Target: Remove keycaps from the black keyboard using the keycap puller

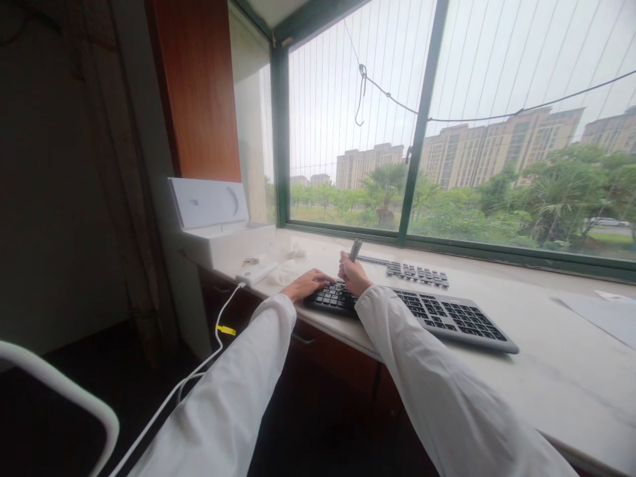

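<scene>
A black keyboard (477,318) lies along the front of the marble-patterned ledge. My left hand (308,285) rests on its left end, fingers stretched out over the keys. Above the keyboard's left half, my right hand (354,275) is closed around a dark grey tool handle (356,248) held upright. The lower end of this tool is hidden behind the hand, so I cannot tell whether it touches the keys. Just behind the keyboard, loose black keycaps (417,273) lie in rows. My right sleeve covers part of the keyboard's middle.
Left of the keyboard are an open white box (226,245), a white power strip (256,273) and a crumpled pale bag (283,273). A white cable (218,331) hangs off the front edge. Papers (603,311) lie at far right. A window (348,132) borders the ledge behind.
</scene>
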`<action>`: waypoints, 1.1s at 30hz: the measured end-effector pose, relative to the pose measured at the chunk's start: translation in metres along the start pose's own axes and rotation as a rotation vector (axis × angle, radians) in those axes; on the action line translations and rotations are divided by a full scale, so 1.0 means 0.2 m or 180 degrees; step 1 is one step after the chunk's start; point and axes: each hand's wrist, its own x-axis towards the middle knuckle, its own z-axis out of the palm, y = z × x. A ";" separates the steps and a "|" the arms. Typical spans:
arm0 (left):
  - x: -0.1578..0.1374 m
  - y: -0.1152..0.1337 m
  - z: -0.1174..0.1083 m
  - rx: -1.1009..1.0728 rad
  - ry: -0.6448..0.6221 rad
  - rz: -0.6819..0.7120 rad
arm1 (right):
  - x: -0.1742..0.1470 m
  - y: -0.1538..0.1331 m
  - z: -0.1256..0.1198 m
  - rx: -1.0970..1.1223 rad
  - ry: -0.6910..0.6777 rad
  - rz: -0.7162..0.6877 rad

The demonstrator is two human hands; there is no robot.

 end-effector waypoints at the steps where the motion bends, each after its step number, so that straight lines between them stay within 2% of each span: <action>1: 0.00 0.00 0.00 -0.0006 -0.0011 -0.0005 | 0.00 0.00 0.00 -0.0002 0.0014 -0.0001; 10: 0.00 0.00 0.00 -0.0046 -0.0005 -0.0001 | 0.00 0.02 0.01 -0.0066 -0.0091 -0.0014; 20: 0.01 0.01 0.00 -0.0257 0.0047 -0.0092 | -0.02 0.04 0.03 -0.0337 -0.0723 -0.0156; 22: 0.02 0.00 0.00 -0.0384 0.0007 -0.0125 | -0.02 0.04 0.02 -0.0550 -0.0710 -0.0232; 25: 0.06 -0.01 0.02 -0.0452 -0.0033 -0.0215 | -0.03 0.05 0.02 -0.1236 -0.0664 -0.0581; 28: 0.08 -0.03 0.05 -0.0361 0.0153 -0.0155 | -0.05 0.05 0.01 -0.1865 -0.0732 -0.0908; 33: 0.08 -0.05 0.09 -0.0187 0.0520 0.0130 | -0.07 0.04 0.00 -0.2317 -0.0827 -0.1180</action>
